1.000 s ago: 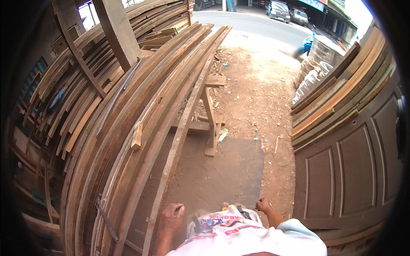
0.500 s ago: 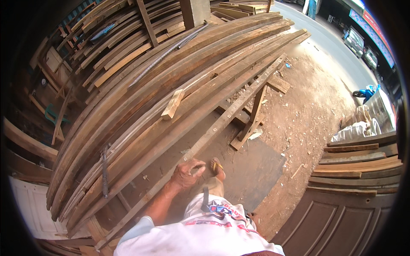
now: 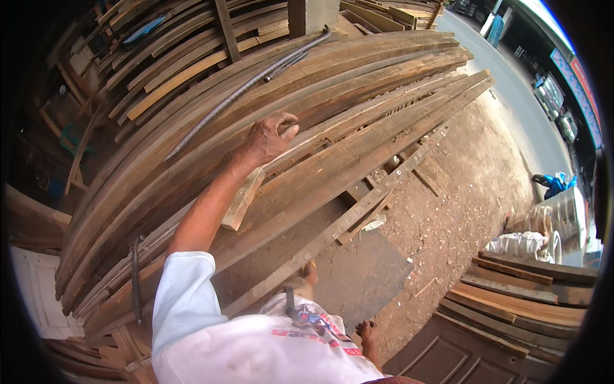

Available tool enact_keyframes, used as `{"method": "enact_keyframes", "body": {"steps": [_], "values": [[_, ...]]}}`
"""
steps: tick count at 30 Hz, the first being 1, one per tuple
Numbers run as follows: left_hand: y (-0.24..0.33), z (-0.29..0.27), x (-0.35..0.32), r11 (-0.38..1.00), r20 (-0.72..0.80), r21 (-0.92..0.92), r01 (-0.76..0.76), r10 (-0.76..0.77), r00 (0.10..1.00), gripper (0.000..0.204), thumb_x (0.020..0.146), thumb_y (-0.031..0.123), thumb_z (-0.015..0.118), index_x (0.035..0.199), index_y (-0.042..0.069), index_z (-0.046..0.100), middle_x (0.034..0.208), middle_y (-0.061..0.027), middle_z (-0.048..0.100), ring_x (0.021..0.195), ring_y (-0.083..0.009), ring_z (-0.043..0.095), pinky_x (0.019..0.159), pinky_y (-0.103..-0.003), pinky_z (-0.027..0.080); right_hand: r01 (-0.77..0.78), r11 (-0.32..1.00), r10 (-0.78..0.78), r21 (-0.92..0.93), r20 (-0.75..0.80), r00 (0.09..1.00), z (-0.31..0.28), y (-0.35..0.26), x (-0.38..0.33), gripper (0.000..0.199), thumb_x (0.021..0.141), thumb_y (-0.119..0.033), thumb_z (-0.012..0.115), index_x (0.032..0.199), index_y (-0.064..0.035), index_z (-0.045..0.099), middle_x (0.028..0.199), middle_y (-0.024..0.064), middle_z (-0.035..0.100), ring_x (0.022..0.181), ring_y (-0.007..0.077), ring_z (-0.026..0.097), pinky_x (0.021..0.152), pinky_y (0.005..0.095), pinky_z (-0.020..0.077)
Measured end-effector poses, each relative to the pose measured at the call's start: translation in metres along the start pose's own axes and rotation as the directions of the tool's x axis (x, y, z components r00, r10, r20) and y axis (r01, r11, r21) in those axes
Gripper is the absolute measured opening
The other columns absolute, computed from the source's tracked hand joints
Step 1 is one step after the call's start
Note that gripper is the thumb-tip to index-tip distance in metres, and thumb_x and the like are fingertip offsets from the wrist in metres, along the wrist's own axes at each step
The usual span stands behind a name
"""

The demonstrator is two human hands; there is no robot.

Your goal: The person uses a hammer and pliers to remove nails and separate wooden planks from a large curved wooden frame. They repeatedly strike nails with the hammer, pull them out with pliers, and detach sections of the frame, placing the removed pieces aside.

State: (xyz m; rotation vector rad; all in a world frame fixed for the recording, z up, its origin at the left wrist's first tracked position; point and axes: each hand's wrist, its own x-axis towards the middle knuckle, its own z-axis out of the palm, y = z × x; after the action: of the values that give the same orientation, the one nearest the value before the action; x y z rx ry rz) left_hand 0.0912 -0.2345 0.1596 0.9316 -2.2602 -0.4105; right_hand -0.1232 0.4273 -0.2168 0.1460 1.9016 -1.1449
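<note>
My left hand reaches over the stack of long brown planks, its fingers half curled with a gap between thumb and forefinger. Nothing shows in its grasp. Under my wrist, a short squared wood block lies across the planks. Beyond the hand, a long ribbed metal bar rests along the stack. Nearer my body hangs my right hand, low at my side. Its fingers look loosely bent and apart, and no held thing is visible.
A dark metal bar leans over the stack's near left end. A narrow beam runs beside my legs. More boards lie above a brown panelled door at right. White sacks and a road are farther off.
My left hand has moved forward from beside the narrow beam to above the planks, the arm stretching out. The view has shifted, and my right hand shows more.
</note>
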Motion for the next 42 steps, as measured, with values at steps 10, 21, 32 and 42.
{"method": "enact_keyframes", "body": {"steps": [10,21,32,42], "values": [[-0.162,0.036,0.179,0.889,-0.012,0.445,0.110,-0.117,0.993,0.031,0.097,0.020,0.068,0.125,0.007,0.070,0.129,-0.0151,0.065,0.128,-0.0374,0.057,0.109,-0.049,0.047,0.001,0.997,0.007,-0.080,0.095,0.995,0.061,-0.096,0.022,0.043,0.103,-0.030,0.063,0.125,0.0059,0.055,0.108,0.0231,0.071,0.089,0.0325,0.075,0.071,0.0409,0.0616],[-0.188,0.060,0.216,0.661,0.118,0.750,0.013,-0.152,0.981,0.028,0.097,0.017,0.064,0.118,-0.001,0.069,0.134,-0.0154,0.057,0.134,-0.0327,0.050,0.108,-0.048,0.046,-0.026,0.998,0.025,-0.049,-0.021,0.999,0.034,-0.111,0.006,0.052,0.100,-0.036,0.068,0.123,0.0090,0.055,0.100,0.0202,0.071,0.085,0.0282,0.075,0.069,0.0386,0.0611],[-0.061,-0.006,0.179,0.811,0.208,0.043,0.584,-0.579,0.789,0.036,0.104,0.028,0.058,0.110,-0.007,0.064,0.095,-0.0174,0.067,0.090,-0.0277,0.073,0.075,-0.044,0.060,0.184,0.947,-0.177,-0.263,0.051,0.983,0.007,-0.145,0.059,0.038,0.100,-0.025,0.064,0.113,0.0109,0.064,0.096,0.0194,0.073,0.081,0.0244,0.073,0.071,0.0369,0.0587],[0.168,-0.081,-0.045,0.957,0.589,0.061,0.285,-0.265,0.763,0.026,0.100,0.021,0.059,0.097,-0.004,0.068,0.096,-0.0208,0.066,0.087,-0.0377,0.067,0.085,-0.046,0.054,0.911,0.401,-0.726,-0.094,0.574,0.379,0.107,-0.419,0.001,0.064,0.099,-0.036,0.069,0.150,-0.0027,0.050,0.140,0.0213,0.059,0.133,0.0313,0.055,0.105,0.0471,0.0468]]}}
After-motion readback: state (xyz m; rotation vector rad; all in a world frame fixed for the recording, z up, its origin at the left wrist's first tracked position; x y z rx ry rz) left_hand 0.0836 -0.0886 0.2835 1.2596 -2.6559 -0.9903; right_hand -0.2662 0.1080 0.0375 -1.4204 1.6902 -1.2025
